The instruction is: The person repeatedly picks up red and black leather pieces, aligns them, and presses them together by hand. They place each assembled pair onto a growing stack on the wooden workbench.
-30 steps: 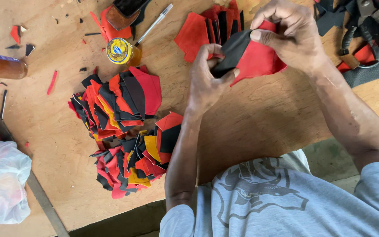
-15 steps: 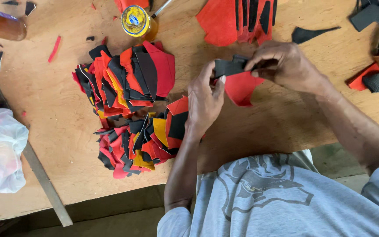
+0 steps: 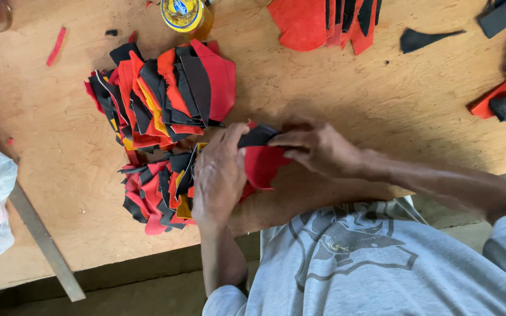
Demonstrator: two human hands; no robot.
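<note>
Hands meet above the table (image 3: 382,111): my left hand (image 3: 221,175) and right hand (image 3: 317,146) have fingers pinched on a black-and-red cut leather piece (image 3: 262,158); I judge it could slide askew onto the stacked red and black pieces (image 3: 159,105).

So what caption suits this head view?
Both hands pinch a red-and-black cut piece beside stacked pieces.

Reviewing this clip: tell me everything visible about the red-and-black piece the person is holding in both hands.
The red-and-black piece is a flat, flexible cut-out that looks like leather or similar sheet: a black strip lies along its top edge over a larger red panel with angular edges. It is held low over the plywood table's near edge, beside the fanned stacks of cut pieces. The left hand grips its left side, thumb on the black strip; the right hand pinches the strip's right end.
</note>
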